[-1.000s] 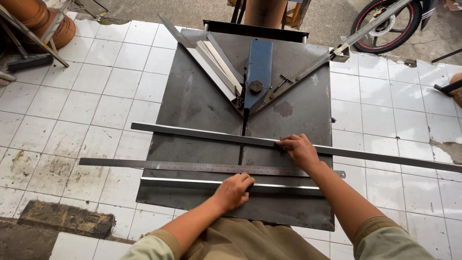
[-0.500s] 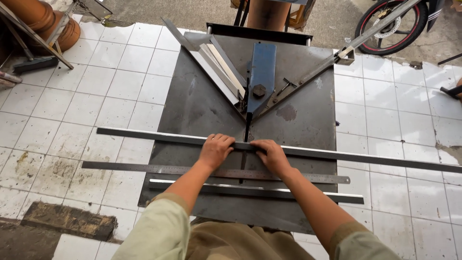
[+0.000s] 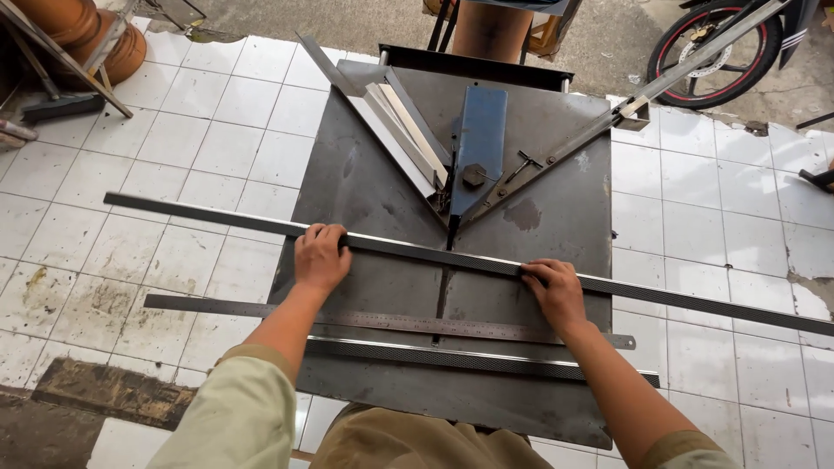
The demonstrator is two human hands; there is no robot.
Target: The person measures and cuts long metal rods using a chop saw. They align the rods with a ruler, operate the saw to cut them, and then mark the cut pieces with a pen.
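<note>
Both hands have slid apart along the long dark metal bar since half a second ago, when they sat side by side near its middle; now they are well apart, one toward each side edge of the steel plate that carries the work. The left hand lies palm down on the bar near the plate's left edge, its fingers curled over the far side of the bar and held close together, gripping it. The right hand rests on the bar toward the plate's right edge, fingers bent and close together, their tips pressing on the bar's near edge; whether the thumb wraps beneath cannot be told. The bar lies slantwise across the middle of the plate, its left end jutting out over the white floor tiles and its right end running far past the plate's right edge. Just nearer the person lies a steel ruler, roughly parallel and overhanging the left edge, and nearer still a second dark bar along the plate's near edge. At the far side of the plate, angled guide strips meet in a V around a blue blade-like piece.
</note>
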